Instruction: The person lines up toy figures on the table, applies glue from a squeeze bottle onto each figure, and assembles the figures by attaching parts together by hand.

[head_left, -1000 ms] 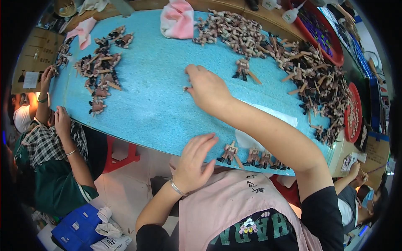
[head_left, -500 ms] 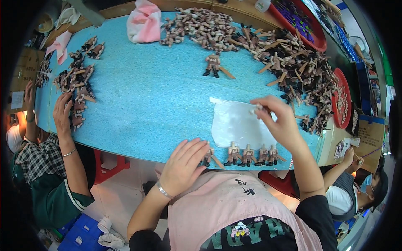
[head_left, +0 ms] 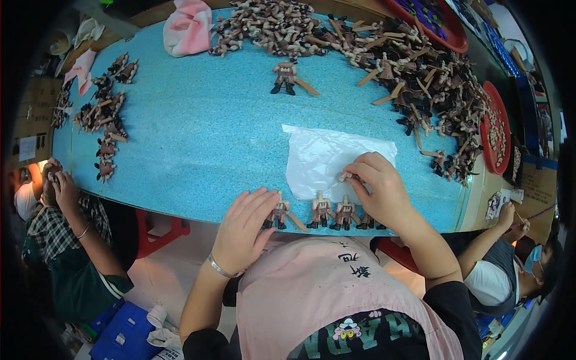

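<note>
My left hand (head_left: 245, 225) lies at the table's near edge with its fingers stretched out. Its fingertips reach the leftmost small figurine (head_left: 279, 215), a brown-clothed, dark-booted body with a tan blade-like part at its side. Between thumb and fingers of my right hand (head_left: 379, 189) is a small pale piece (head_left: 344, 176), too small to make out fully. That hand hovers over the lower edge of a white plastic sheet (head_left: 336, 153). Below it, more figurines of the same kind, such as one standing figurine (head_left: 321, 210), form a row; my right hand partly hides its right end.
On the blue tabletop (head_left: 192, 120), one figurine (head_left: 285, 78) stands apart. Heaps of figurine parts (head_left: 270, 27) line the back and right side. A red basin (head_left: 495, 129) holds small pale pieces. A pink-and-white cloth (head_left: 188, 30) lies behind. Co-workers sit left and right.
My right hand has come down and left with the small pale piece, from the sheet's upper right to above the row. The view has shifted slightly. The left co-worker's hand has left the figurines there.
</note>
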